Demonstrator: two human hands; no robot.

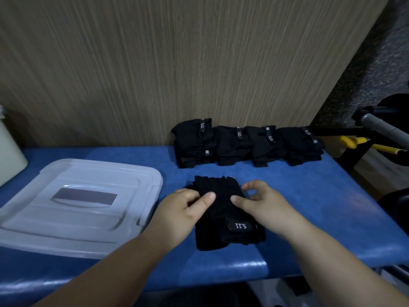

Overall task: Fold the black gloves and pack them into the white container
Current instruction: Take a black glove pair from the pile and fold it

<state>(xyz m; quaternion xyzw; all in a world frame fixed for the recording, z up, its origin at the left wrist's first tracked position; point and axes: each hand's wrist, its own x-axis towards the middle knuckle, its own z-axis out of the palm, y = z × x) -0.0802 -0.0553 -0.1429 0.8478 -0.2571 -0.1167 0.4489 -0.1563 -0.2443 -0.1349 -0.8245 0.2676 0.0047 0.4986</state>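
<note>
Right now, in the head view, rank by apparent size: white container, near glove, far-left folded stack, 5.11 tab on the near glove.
1. white container
2. near glove
3. far-left folded stack; farther from the camera, so true order with the glove is unsure
4. 5.11 tab

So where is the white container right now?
Head view: the white container sits on the left side of the blue table, just left of the left hand and the black glove it holds.

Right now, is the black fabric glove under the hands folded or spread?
Spread: the black fabric glove lies flat, full length, logo strap nearest camera.
</note>
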